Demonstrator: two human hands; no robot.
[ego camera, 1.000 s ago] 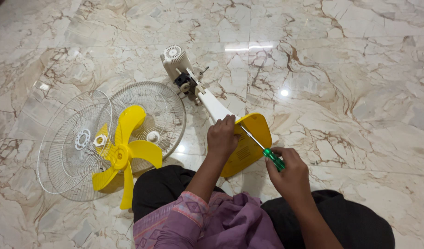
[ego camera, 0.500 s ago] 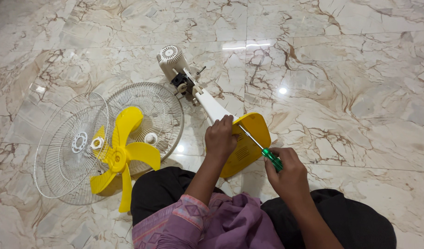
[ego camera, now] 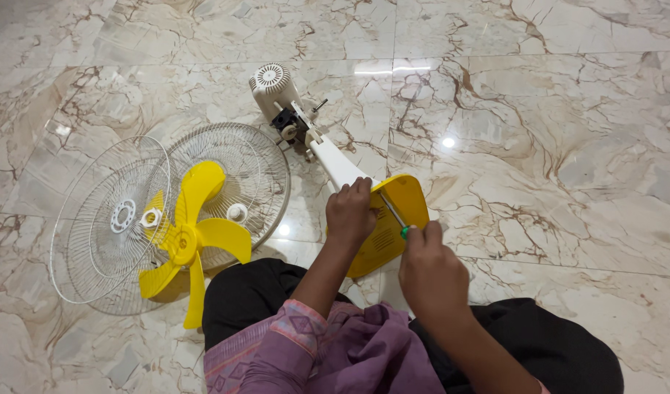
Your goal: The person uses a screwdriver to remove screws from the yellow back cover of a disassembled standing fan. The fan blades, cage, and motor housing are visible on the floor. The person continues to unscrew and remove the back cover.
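Observation:
A dismantled fan lies on the marble floor in front of me. Its white motor head [ego camera: 272, 85] and white neck [ego camera: 338, 163] lead to a yellow base [ego camera: 403, 202] tipped on its side. My left hand [ego camera: 351, 212] grips the base where the neck joins it. My right hand [ego camera: 431, 268] holds a green-handled screwdriver [ego camera: 393, 214], its metal tip set against the underside of the base.
To the left lie two white wire fan guards [ego camera: 109, 219] [ego camera: 251, 171], overlapping. A yellow fan blade [ego camera: 192, 237] rests on them. My legs in dark trousers and a purple garment fill the bottom edge.
My right hand has slid up the screwdriver, closer to the base, so that most of the green handle is now covered. The left hand keeps its hold.

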